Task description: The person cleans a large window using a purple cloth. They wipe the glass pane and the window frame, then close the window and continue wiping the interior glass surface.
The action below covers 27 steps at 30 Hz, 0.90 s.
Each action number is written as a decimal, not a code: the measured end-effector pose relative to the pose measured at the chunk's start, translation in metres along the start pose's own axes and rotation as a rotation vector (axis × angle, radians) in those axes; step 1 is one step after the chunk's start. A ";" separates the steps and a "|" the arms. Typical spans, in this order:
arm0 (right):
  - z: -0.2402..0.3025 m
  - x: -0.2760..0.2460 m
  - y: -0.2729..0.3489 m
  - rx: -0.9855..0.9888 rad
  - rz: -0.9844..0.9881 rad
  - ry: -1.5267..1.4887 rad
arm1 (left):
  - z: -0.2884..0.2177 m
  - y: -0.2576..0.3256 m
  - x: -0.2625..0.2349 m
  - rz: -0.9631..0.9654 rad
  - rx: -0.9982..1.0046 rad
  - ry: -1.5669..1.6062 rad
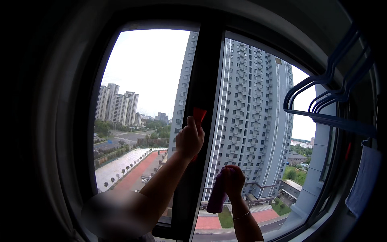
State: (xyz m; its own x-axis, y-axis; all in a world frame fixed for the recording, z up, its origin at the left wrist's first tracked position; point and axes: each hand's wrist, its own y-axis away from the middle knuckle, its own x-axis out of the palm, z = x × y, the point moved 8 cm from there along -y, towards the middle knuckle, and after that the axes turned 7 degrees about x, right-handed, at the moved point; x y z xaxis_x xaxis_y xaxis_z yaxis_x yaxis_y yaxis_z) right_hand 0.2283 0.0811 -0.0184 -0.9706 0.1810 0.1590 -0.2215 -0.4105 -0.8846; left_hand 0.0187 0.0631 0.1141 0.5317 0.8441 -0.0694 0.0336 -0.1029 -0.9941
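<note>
My left hand (189, 139) is raised against the dark vertical window frame bar (203, 72) and presses a red cloth (198, 114) onto it; the cloth's corner sticks up above my fingers. Lower and to the right, my right hand (233, 180) is closed around a purple bottle (217, 197) that points down and left, held close to the right window pane (258, 121). A thin bracelet circles my right wrist.
Several blue clothes hangers (322, 97) hang on a rod at the upper right, with a blue cloth (363, 181) draped below them. Through the glass stand tall apartment towers, a road and trees far below. The dark window surround closes in the left side.
</note>
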 end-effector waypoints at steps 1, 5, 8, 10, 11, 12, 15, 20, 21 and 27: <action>0.002 -0.002 0.003 -0.005 0.005 0.016 | 0.001 0.000 0.000 0.003 -0.001 -0.002; 0.001 -0.001 0.014 0.046 0.054 -0.004 | 0.008 0.001 -0.002 -0.041 -0.002 0.023; 0.000 -0.010 0.018 0.063 0.061 0.024 | -0.015 0.002 -0.024 -0.157 0.141 -0.115; -0.002 -0.019 0.016 0.043 0.044 0.104 | -0.030 0.004 -0.025 -0.264 0.279 -0.295; -0.001 -0.024 0.011 0.023 0.031 0.153 | -0.027 0.004 -0.016 -0.184 0.229 -0.256; 0.001 -0.023 0.006 0.001 0.022 0.182 | -0.023 0.002 -0.015 -0.107 0.186 -0.237; 0.002 -0.024 -0.015 0.014 -0.035 0.051 | -0.011 0.002 -0.009 -0.042 0.163 -0.068; -0.004 -0.028 -0.013 0.084 -0.030 -0.058 | 0.011 0.003 -0.011 -0.150 0.107 0.181; -0.002 -0.028 -0.008 0.107 -0.021 -0.084 | 0.022 0.006 -0.020 -0.265 0.071 0.213; 0.024 -0.021 0.006 0.050 -0.003 -0.025 | 0.048 0.026 -0.023 -0.445 -0.173 0.271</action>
State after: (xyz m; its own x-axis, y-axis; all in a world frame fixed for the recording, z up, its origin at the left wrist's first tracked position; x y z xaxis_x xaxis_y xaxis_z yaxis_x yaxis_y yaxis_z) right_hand 0.2450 0.0540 -0.0164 -0.9717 0.1599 0.1737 -0.2287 -0.4544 -0.8609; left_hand -0.0335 0.0660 0.0860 0.6330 0.6623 0.4009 0.4310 0.1287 -0.8931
